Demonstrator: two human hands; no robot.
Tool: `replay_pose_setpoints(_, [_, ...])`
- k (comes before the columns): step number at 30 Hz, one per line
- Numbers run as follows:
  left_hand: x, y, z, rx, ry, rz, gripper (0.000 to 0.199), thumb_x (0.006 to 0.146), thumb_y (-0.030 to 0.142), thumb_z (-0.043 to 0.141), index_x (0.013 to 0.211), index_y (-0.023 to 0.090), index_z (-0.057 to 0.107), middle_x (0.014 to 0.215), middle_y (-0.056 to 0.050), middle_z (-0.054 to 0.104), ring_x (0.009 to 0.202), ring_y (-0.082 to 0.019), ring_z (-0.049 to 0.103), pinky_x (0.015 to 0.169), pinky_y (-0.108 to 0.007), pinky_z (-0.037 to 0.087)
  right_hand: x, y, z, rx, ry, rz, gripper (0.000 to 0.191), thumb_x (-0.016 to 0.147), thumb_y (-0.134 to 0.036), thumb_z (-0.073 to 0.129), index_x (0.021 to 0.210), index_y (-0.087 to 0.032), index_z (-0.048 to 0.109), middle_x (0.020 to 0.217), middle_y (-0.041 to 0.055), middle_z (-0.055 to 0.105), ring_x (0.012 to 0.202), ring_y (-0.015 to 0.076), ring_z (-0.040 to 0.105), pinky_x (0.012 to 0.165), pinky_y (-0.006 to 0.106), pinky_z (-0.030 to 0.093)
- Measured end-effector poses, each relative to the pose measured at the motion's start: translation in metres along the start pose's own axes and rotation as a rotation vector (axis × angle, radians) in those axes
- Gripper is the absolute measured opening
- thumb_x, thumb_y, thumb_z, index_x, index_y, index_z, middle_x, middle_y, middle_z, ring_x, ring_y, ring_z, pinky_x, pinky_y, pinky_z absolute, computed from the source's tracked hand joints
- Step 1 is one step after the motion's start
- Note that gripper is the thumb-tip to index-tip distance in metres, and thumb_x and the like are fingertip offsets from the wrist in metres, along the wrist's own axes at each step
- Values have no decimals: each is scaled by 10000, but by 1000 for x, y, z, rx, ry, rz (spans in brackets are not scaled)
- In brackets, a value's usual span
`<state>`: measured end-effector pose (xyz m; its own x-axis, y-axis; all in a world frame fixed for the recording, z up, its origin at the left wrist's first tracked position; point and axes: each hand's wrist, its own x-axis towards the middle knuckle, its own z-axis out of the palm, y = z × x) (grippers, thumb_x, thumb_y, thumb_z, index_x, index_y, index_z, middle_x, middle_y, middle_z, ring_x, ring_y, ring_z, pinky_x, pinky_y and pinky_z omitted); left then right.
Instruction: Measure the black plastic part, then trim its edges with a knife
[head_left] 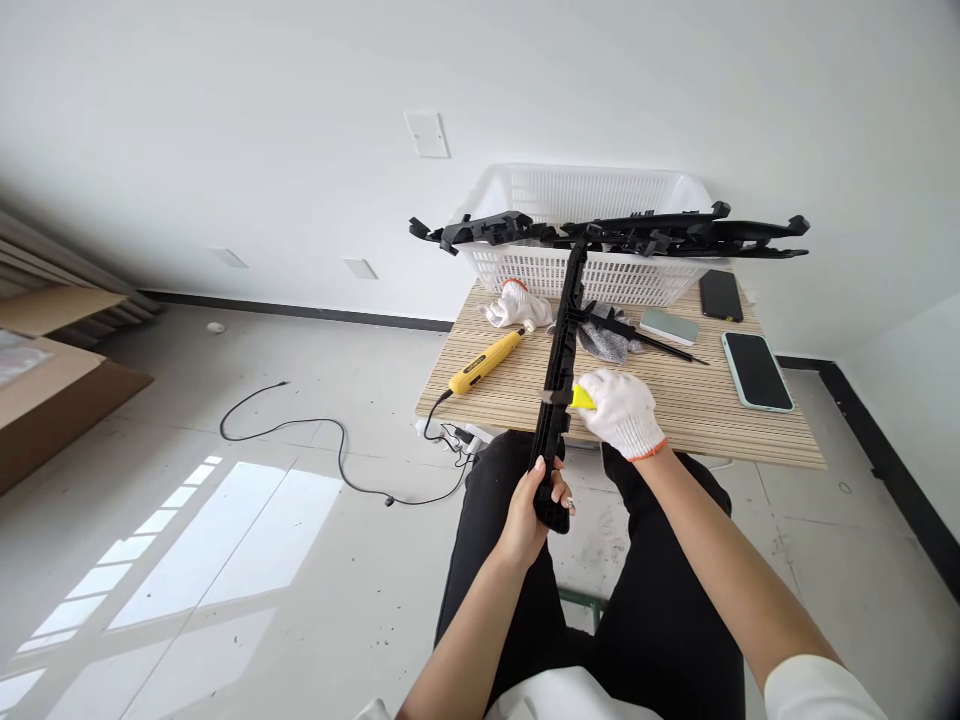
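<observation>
The left hand (531, 500) grips the strip (559, 360) at its six o'clock end. The gloved right hand (619, 408) holds a blade (556, 397) across it from three. At nine, the yellow tool (491, 361) has tiny, unreadable writing.

The bare left hand (526, 507) grips the near end of a long black plastic part (561, 372), its fingers wrapped around it. The right hand (621, 410), in a white glove, holds a yellow-handled blade (583, 397) that crosses the part. Beyond, more black parts (675, 232) lie across a white basket (637, 284). The tabletop (724, 432) also carries a yellow corded tool (486, 364), a crumpled white glove (519, 305), a gray cloth (604, 343), a flat gray-green case (669, 326), and 2 phones (756, 368) at the right.
</observation>
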<state>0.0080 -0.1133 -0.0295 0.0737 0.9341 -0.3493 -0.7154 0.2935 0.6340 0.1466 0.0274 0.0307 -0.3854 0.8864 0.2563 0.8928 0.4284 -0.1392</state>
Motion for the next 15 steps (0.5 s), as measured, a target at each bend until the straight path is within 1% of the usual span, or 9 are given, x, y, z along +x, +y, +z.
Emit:
replay_pose_setpoints(1, [0, 0, -1, -14, 1, 4, 389, 863, 532, 645, 949, 157, 588, 585, 59, 387, 567, -97, 438, 553, -236, 466, 1, 2, 1, 13, 19, 57, 226, 844, -318, 567, 1023, -254, 689, 929, 34, 711, 746, 203, 642, 608, 302, 346])
replay_pose_setpoints(4, [1, 2, -2, -76, -3, 3, 353, 884, 503, 634, 974, 164, 594, 618, 53, 384, 600, -98, 432, 585, -240, 469, 6, 10, 3, 29, 166, 392, 328, 906, -427, 515, 1110, -225, 672, 927, 77, 702, 754, 231, 646, 611, 308, 360])
replay_pose_setpoints(5, [1, 3, -3, -101, -7, -8, 337, 888, 492, 632, 976, 169, 594, 628, 52, 378, 608, -98, 427, 594, -240, 470, 7, 13, 4, 20, 184, 448, 382, 904, -485, 519, 1134, -220, 669, 945, 95, 693, 783, 250, 649, 625, 317, 374])
replay_pose_setpoints(6, [0, 5, -3, -125, -13, -24, 318, 890, 478, 633, 974, 174, 593, 639, 52, 369, 616, -97, 421, 602, -241, 472, 8, 16, 5, 3, 182, 467, 428, 888, -537, 539, 1150, -225, 669, 970, 110, 682, 821, 273, 650, 641, 328, 389])
replay_pose_setpoints(8, [-2, 8, -3, -159, -26, -50, 257, 877, 420, 656, 970, 191, 586, 661, 52, 350, 632, -100, 412, 614, -241, 475, 7, 21, 6, -39, 145, 446, 472, 846, -585, 593, 1169, -250, 672, 1024, 129, 663, 899, 313, 642, 673, 352, 415])
replay_pose_setpoints(10, [-6, 12, -3, -171, -61, -79, 217, 839, 363, 678, 934, 197, 574, 705, 41, 355, 667, -109, 419, 630, -256, 489, 4, 23, 6, -45, 141, 438, 459, 857, -559, 596, 1177, -238, 670, 1036, 145, 660, 929, 325, 633, 700, 374, 433])
replay_pose_setpoints(11, [-7, 14, -3, -175, -86, -99, 222, 812, 356, 681, 906, 192, 566, 736, 31, 364, 685, -116, 424, 635, -272, 498, 1, 23, 5, 5, 151, 447, 442, 882, -538, 569, 1170, -218, 668, 1005, 147, 667, 910, 311, 636, 704, 374, 439])
replay_pose_setpoints(13, [-10, 17, -4, -198, -137, -140, 256, 756, 385, 666, 840, 178, 541, 793, 9, 371, 701, -128, 419, 610, -295, 502, -6, 23, 1, 291, 173, 478, 425, 931, -524, 487, 1123, -188, 662, 895, 121, 676, 814, 251, 645, 674, 340, 451])
replay_pose_setpoints(15, [-10, 18, -6, -252, -164, -161, 275, 714, 404, 637, 786, 170, 513, 803, 3, 346, 673, -121, 384, 549, -274, 465, -16, 22, -4, 750, 152, 508, 419, 931, -546, 465, 1025, -183, 652, 753, 65, 648, 673, 182, 622, 580, 275, 435])
